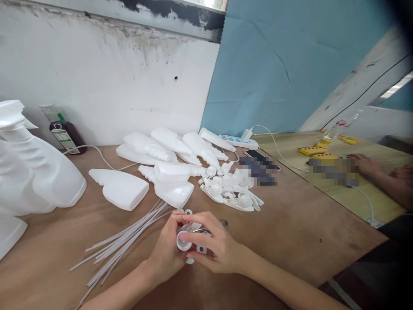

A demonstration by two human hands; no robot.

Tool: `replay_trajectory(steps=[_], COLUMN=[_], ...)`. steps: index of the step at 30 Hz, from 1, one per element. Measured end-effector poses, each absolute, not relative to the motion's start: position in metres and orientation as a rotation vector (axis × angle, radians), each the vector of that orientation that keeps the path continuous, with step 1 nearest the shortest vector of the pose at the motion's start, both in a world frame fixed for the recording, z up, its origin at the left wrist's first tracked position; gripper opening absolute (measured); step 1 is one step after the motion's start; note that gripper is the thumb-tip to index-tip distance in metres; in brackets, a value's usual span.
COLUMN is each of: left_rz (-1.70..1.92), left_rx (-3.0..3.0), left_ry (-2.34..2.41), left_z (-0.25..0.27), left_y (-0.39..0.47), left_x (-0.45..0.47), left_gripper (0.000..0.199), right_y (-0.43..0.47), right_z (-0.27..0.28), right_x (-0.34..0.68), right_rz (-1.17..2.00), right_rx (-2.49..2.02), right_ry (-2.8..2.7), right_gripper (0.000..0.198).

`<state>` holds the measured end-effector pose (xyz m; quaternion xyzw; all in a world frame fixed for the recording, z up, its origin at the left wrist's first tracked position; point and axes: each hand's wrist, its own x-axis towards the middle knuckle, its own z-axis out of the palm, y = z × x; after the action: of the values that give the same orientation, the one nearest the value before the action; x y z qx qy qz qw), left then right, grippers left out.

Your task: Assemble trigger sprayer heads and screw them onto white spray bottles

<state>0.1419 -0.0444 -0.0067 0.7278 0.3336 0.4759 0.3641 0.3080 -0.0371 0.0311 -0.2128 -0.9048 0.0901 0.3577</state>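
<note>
Near the front middle of the table, both hands meet around a small clear plastic cylinder with a white ring-shaped end [184, 241]. My left hand [169, 247] is closed round its left side. The fingers of my right hand [217, 247] are closed on it from the right. Small white tabs with holes [201, 249] show among and below the fingers. A thin rod with a dark tip [225, 223] sticks out behind my right hand; its other end is hidden. Just beyond lies a pile of white plastic sprayer parts [227, 187]. Thin white tubes [129, 241] lie left of my hands.
Several white bottles [125, 189] lie across the back, and large white spray bottles [48, 168] stand at left. A dark bottle [67, 135] stands by the wall. A power strip [240, 141] and phone [258, 156] lie behind. Another person's hand [364, 165] rests at far right.
</note>
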Motion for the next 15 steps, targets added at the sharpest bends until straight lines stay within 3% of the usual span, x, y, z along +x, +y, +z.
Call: replay_trajectory(steps=[15], left_rz=[0.956], left_rx=[1.778], left_ry=[1.099], left_z=[-0.008], left_y=[-0.053], left_x=[0.140], left_gripper=[0.034], right_y=[-0.029], right_z=[0.032], right_x=[0.324], right_rz=[0.253], right_rx=[-0.692], right_ry=[-2.110], right_gripper=[0.016])
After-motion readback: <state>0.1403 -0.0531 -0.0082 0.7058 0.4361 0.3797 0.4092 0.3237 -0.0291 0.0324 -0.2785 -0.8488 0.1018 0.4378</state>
